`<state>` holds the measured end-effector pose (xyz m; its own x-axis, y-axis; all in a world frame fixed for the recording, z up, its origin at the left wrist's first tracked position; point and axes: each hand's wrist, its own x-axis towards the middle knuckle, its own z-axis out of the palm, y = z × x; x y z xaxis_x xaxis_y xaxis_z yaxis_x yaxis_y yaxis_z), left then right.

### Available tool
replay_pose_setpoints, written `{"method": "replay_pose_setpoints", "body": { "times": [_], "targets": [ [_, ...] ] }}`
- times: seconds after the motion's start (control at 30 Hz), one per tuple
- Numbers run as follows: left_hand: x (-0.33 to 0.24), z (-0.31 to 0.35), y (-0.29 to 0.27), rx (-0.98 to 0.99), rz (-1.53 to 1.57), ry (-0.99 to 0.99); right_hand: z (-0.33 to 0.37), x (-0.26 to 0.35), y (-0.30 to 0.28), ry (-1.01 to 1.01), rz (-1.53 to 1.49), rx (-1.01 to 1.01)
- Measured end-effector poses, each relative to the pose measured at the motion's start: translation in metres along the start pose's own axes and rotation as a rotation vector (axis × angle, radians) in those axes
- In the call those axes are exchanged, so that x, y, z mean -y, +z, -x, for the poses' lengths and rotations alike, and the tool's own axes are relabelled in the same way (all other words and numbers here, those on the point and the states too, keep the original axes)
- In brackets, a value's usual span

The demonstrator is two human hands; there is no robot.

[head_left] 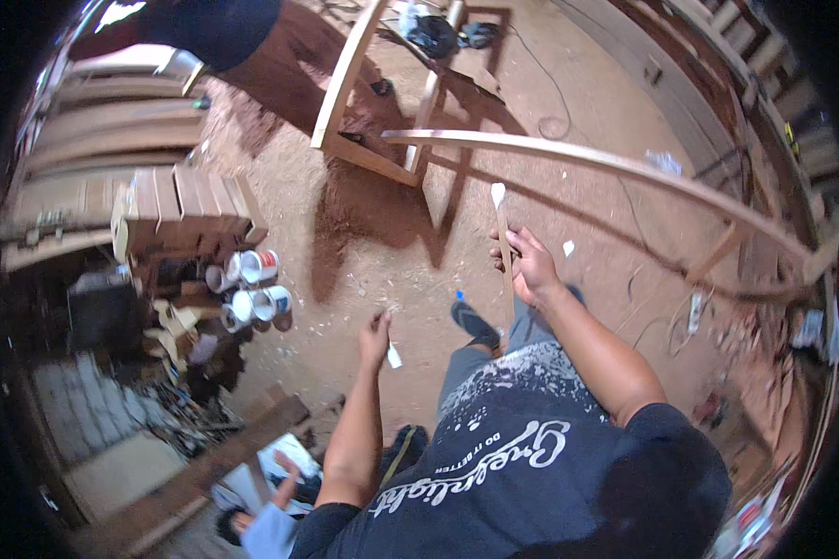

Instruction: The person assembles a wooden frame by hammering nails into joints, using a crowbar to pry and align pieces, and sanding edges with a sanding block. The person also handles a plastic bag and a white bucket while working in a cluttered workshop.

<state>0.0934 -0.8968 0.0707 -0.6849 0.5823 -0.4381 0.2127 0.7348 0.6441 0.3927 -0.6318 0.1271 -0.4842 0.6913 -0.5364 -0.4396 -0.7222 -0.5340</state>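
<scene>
My right hand (pixel 534 267) is closed around a thin wooden stick (pixel 507 289). The far end of this stick carries a white blob (pixel 498 193), of what substance I cannot tell. Lower and to the left, my left hand (pixel 375 341) hangs over the floor with its fingers pressed together. A small white flat piece (pixel 394 356) shows beside those fingers; whether they grip it is unclear. Ahead of both hands a long, pale wooden rail (pixel 578 156) runs off to the right from a wooden frame (pixel 345 79).
White tubs (pixel 261 305) stand at left beside stacked brown wooden pieces (pixel 186 205). Another person (pixel 219 33) stands at the far left; a second person (pixel 268 531) is at lower left. A cable (pixel 555 102) and dark bags (pixel 433 37) lie on the dirt floor.
</scene>
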Motion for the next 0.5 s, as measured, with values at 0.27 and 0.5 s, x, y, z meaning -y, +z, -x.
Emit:
{"method": "replay_pose_setpoints", "body": {
  "times": [0.27,0.5],
  "targets": [
    [-0.193,-0.25,-0.076,0.097,0.004,0.544,-0.071,-0.052,0.1,0.016,-0.052,0.023],
    [-0.295,-0.331,-0.076,0.12,-0.107,0.533,-0.162,-0.105,0.171,-0.068,-0.174,-0.021]
  ]
}}
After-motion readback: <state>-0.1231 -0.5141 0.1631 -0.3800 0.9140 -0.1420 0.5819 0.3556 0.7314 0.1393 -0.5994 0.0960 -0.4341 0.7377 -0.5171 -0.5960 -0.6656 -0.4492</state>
